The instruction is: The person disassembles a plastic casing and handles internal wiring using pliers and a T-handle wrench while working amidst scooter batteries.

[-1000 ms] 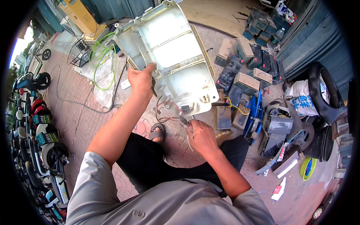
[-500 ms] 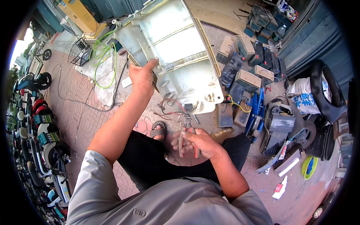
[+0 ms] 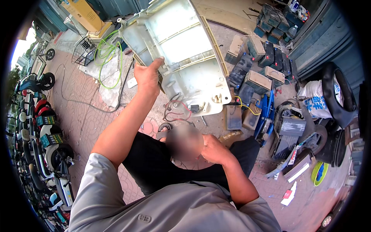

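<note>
My left hand (image 3: 147, 79) grips the left edge of a large, off-white plastic housing (image 3: 184, 45), thumb on its inner side. The housing is tilted up with its ribbed inside facing me. Red and black wires (image 3: 178, 112) with a small black connector (image 3: 194, 108) hang at its lower edge. Below it, my right hand (image 3: 215, 150) is closed over my lap. A blurred patch hides its fingertips and most of what it holds. A speck of red handle shows there, matching the pliers seen half a second ago.
Several used batteries (image 3: 257, 82) stand to the right, beside a blue metal stand (image 3: 265, 118). A black tyre (image 3: 337, 94) leans against a white sack (image 3: 315, 98). A green hose (image 3: 101, 65) and a wire basket (image 3: 83, 52) lie far left. Parked scooters (image 3: 50, 135) line the left side.
The pliers' jaws were up at the black connector; now they are no longer seen there, and a blur covers the right fingers. The housing has shifted slightly right, still in my left hand.
</note>
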The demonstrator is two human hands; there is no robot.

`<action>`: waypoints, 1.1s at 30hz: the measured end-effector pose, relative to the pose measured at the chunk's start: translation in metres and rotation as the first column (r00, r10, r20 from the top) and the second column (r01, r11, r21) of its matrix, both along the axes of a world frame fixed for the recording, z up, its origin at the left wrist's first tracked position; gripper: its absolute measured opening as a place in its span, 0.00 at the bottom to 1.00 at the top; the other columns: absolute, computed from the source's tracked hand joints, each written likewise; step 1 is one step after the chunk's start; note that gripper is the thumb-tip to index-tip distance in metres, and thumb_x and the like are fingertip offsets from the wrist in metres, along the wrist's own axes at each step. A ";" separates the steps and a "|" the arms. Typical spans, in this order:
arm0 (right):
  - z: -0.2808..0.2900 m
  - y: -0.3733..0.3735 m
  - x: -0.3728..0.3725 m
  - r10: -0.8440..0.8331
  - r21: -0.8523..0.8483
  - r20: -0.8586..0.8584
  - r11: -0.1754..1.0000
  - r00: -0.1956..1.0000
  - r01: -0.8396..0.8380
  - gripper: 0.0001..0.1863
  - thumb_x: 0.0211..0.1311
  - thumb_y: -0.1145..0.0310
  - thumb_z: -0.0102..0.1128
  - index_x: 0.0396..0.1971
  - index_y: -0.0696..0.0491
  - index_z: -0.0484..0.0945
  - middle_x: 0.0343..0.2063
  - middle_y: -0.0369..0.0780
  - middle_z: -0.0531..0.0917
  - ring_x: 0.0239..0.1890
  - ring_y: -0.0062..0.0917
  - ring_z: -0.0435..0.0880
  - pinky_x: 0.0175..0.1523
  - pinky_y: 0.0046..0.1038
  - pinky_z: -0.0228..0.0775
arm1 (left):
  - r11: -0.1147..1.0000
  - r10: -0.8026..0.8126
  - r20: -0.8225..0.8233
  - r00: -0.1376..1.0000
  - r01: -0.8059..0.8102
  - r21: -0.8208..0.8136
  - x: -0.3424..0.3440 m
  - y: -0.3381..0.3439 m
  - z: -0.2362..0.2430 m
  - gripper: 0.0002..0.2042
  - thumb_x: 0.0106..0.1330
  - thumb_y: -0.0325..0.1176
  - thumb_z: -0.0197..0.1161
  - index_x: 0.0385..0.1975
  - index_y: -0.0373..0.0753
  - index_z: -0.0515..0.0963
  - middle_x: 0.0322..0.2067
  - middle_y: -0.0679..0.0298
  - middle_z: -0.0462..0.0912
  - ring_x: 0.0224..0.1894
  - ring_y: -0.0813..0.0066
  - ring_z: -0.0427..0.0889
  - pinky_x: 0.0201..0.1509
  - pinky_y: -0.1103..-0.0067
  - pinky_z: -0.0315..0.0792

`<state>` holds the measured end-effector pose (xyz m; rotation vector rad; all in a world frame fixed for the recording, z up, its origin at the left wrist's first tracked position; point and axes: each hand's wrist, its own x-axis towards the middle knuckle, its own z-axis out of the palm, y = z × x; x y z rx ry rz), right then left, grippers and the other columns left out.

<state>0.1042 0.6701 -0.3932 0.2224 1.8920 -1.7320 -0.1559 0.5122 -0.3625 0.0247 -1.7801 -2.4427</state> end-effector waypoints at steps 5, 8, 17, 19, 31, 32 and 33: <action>-0.016 -0.007 0.015 0.092 0.590 -0.325 0.798 0.941 0.126 0.19 0.76 0.60 0.58 0.51 0.62 0.80 0.35 0.42 0.87 0.37 0.24 0.86 0.41 0.30 0.80 | 0.999 0.002 0.019 1.000 -0.003 0.032 -0.006 -0.003 -0.002 0.24 0.55 0.21 0.72 0.53 0.32 0.75 0.44 0.58 0.85 0.42 0.67 0.85 0.49 0.71 0.79; 0.007 -0.007 0.021 -0.120 -0.256 0.189 0.952 0.975 0.167 0.17 0.78 0.64 0.54 0.55 0.62 0.78 0.41 0.43 0.87 0.42 0.25 0.86 0.42 0.29 0.82 | 0.999 0.023 -0.005 1.000 -0.023 0.039 -0.006 -0.005 0.001 0.23 0.56 0.21 0.72 0.53 0.32 0.75 0.41 0.59 0.85 0.40 0.65 0.86 0.45 0.67 0.82; 0.004 0.010 -0.008 -0.273 -0.136 -0.024 0.954 0.962 0.267 0.17 0.78 0.62 0.53 0.53 0.61 0.77 0.37 0.42 0.86 0.32 0.22 0.85 0.37 0.25 0.79 | 0.997 -0.002 0.044 0.999 -0.002 0.078 0.000 -0.003 0.007 0.24 0.55 0.21 0.73 0.53 0.33 0.75 0.41 0.59 0.85 0.41 0.66 0.86 0.44 0.66 0.83; -0.008 0.007 -0.008 -0.206 -0.062 -0.117 0.978 0.971 0.200 0.16 0.78 0.63 0.53 0.52 0.60 0.77 0.37 0.41 0.86 0.32 0.21 0.84 0.36 0.25 0.78 | 0.997 -0.003 0.037 0.999 0.000 0.082 0.003 -0.001 0.006 0.23 0.55 0.21 0.72 0.52 0.33 0.75 0.41 0.60 0.85 0.41 0.67 0.86 0.44 0.67 0.83; 0.002 -0.002 -0.011 -0.145 -0.517 0.212 0.823 0.967 0.237 0.18 0.78 0.65 0.53 0.55 0.65 0.76 0.42 0.49 0.86 0.37 0.29 0.88 0.40 0.29 0.84 | 0.999 -0.028 -0.014 1.000 0.028 0.031 0.002 0.002 0.005 0.23 0.56 0.21 0.72 0.52 0.33 0.75 0.41 0.61 0.85 0.40 0.69 0.86 0.44 0.70 0.82; -0.006 -0.001 -0.011 -0.126 -0.599 0.227 0.764 0.966 0.241 0.18 0.78 0.65 0.53 0.55 0.65 0.76 0.43 0.50 0.86 0.38 0.31 0.88 0.41 0.30 0.85 | 0.999 -0.033 -0.012 0.999 0.033 0.023 0.003 0.001 0.005 0.23 0.56 0.22 0.73 0.53 0.34 0.75 0.41 0.61 0.85 0.40 0.70 0.85 0.45 0.70 0.82; -0.008 0.002 -0.011 -0.097 -0.625 0.250 0.744 0.963 0.237 0.19 0.77 0.65 0.53 0.55 0.65 0.76 0.43 0.50 0.86 0.39 0.31 0.89 0.41 0.29 0.85 | 0.999 -0.040 -0.016 0.999 0.040 0.015 0.003 0.001 0.005 0.23 0.56 0.22 0.73 0.53 0.34 0.75 0.42 0.61 0.85 0.40 0.70 0.85 0.46 0.70 0.81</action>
